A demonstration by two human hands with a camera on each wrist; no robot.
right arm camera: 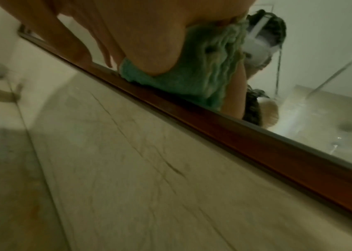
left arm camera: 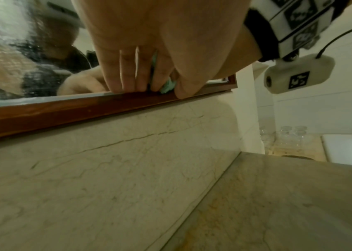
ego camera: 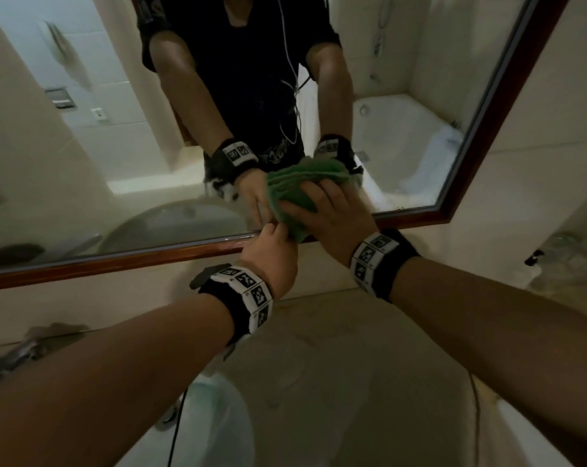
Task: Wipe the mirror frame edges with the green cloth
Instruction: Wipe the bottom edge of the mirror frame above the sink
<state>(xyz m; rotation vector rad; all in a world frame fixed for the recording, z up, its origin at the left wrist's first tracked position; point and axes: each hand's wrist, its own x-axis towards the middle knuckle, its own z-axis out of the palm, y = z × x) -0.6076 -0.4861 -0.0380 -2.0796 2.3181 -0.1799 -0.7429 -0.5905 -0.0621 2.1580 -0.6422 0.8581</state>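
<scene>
The mirror's brown wooden frame (ego camera: 117, 264) runs along the bottom of the glass, and it also appears as the frame (left arm camera: 63, 112) and the frame (right arm camera: 256, 144) in the wrist views. The bunched green cloth (ego camera: 292, 197) lies against the bottom frame edge and the glass. My right hand (ego camera: 336, 217) lies over it, fingers curled into the folds. In the right wrist view the right hand (right arm camera: 149, 42) bears on the cloth (right arm camera: 192, 76), which sits on the frame. My left hand (ego camera: 272, 251) is just left of it. Its straight fingers (left arm camera: 128, 73) rest on the frame's inner lip, touching the cloth (left arm camera: 167, 87).
A marble backsplash (left arm camera: 106, 169) runs below the frame, above a marble counter (ego camera: 352, 365). A white basin (ego camera: 214, 433) sits at the lower left, with a tap (ego camera: 26, 345) further left. Clear glasses (left arm camera: 289, 135) stand in the right corner. The frame's right side (ego camera: 507, 106) rises steeply.
</scene>
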